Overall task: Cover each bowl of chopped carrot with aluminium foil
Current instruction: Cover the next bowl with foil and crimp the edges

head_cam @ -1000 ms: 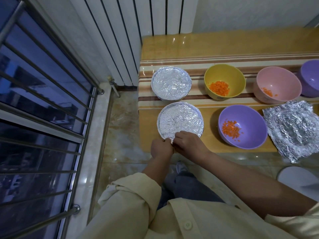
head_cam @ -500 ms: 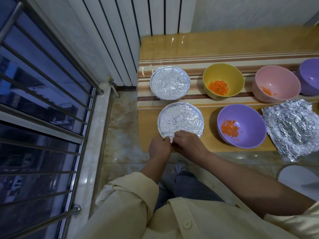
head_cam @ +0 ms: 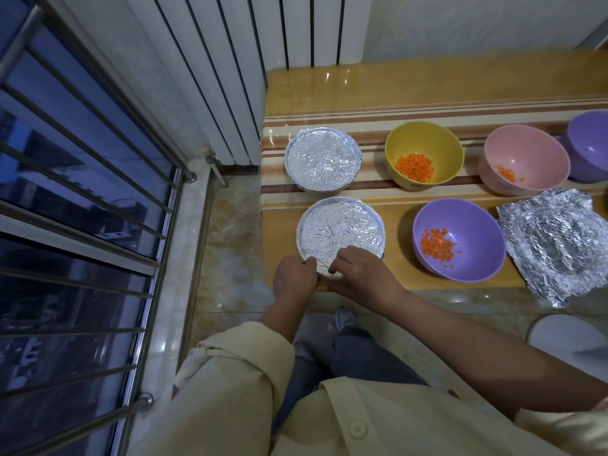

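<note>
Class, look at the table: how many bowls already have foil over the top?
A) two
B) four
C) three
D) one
A: foil is pressed over just two, the far covered bowl and the near covered bowl.

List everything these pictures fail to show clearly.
Head view only:
- Contents of the far foil-covered bowl and the near foil-covered bowl: hidden by foil.
- Near bowl's front rim: hidden by the left hand and right hand gripping it.
- Far-right purple bowl: cut off by the frame edge.
- White round object, lower right: partly behind the right forearm, unidentifiable.
</note>
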Demonstrator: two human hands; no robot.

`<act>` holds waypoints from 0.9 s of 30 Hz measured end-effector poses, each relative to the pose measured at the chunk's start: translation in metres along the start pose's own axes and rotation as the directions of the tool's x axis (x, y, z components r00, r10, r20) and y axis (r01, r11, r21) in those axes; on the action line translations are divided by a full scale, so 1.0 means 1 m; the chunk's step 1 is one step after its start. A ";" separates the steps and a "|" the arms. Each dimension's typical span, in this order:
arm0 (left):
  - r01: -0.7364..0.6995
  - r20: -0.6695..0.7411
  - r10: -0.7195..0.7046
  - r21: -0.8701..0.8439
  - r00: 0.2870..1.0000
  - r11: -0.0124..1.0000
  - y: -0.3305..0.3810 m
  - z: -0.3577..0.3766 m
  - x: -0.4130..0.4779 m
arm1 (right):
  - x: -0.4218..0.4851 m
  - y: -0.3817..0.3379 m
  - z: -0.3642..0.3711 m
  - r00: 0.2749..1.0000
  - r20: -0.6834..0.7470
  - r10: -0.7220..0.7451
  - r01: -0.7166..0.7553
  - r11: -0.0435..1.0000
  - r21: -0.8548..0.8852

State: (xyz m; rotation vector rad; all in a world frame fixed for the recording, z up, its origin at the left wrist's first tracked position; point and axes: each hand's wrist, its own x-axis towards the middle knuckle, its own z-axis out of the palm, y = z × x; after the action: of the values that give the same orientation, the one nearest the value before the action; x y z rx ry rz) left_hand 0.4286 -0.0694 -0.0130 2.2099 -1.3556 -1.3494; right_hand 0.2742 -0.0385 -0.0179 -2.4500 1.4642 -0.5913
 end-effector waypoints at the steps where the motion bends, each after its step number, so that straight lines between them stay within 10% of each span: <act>1: -0.002 0.008 0.002 0.002 1.000 1.000 -0.001 -0.001 0.002 | -0.002 0.000 -0.001 1.000 0.010 -0.006 0.006 1.000 -0.010; 27: -0.018 0.021 0.020 -0.120 1.000 0.993 -0.010 0.022 -0.006 | 0.005 -0.003 0.005 0.999 0.008 0.034 -0.034 0.999 0.013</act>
State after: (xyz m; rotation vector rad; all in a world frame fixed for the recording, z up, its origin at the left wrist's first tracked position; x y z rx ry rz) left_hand 0.4160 -0.0539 -0.0277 2.1049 -1.2645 -1.4136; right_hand 0.2811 -0.0412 -0.0201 -2.4099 1.4906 -0.5827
